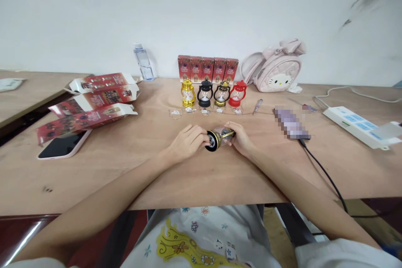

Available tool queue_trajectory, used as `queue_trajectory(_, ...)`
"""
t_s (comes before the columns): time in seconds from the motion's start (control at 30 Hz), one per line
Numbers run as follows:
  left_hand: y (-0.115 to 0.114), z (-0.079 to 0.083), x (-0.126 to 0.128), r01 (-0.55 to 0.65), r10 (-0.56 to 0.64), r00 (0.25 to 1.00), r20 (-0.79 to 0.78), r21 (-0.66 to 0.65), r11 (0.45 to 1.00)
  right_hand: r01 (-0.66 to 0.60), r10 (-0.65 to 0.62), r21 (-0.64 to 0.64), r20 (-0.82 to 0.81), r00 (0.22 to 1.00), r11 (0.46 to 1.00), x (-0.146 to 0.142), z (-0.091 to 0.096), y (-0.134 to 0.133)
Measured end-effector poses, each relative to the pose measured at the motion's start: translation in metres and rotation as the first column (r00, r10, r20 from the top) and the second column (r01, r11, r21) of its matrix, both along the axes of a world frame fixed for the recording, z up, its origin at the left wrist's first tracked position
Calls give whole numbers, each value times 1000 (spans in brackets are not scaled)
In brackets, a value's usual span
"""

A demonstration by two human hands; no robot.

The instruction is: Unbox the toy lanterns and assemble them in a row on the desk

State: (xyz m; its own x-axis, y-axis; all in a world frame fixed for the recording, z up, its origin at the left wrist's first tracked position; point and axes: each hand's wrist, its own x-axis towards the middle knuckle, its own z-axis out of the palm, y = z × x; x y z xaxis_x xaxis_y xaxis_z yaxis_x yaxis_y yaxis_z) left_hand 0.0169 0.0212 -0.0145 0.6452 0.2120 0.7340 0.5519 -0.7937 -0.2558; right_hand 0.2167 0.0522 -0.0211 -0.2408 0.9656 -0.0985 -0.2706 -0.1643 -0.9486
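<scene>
A small black-and-gold lantern (pixel 223 135) lies on its side between my hands, its round base turned to the left and toward me. My right hand (pixel 241 138) is closed around the lantern's top end. At the base rim, the fingers of my left hand (pixel 191 141) are bent together and touch it; whether they pinch some small part there is hidden. Beyond my hands stand a gold lantern (pixel 188 94), a black lantern (pixel 205 94), a black-and-gold lantern (pixel 221 94) and a red lantern (pixel 238 94). Several small pieces with wire loops (pixel 205 112) lie before them.
Red printed boxes (pixel 207 69) stand against the wall. Flattened cartons (pixel 100 96) partly cover a phone (pixel 64 145) on the left. A clear bottle (pixel 143 63), a pink bag (pixel 278 71), a screwdriver (pixel 258 106), a cabled phone (pixel 290 123) and a power strip (pixel 359 124) stand or lie around.
</scene>
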Motion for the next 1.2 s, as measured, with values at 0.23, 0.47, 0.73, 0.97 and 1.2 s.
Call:
queue_trajectory(0.23,-1,4,-3,52,-52,998,24,-1,999,-9,9,-8,11,1000,1000,0,1,-1)
queue_trajectory(0.47,-2,4,-5,59,-59,998,25,-18,998,-23,23,-3,-3,1000,1000,0,1,-1)
queue_trajectory(0.73,-1,3,-3,41,-43,997,61,37,998,-19,19,3,-16,1000,1000,1,-2,1)
queue_trajectory(0.97,-3,4,-3,14,-14,999,39,10,1000,-14,13,-37,-30,999,999,0,0,1)
queue_trajectory(1.2,-2,5,-6,-11,11,1000,12,-1,1000,-23,23,-2,-29,999,1000,2,-5,4)
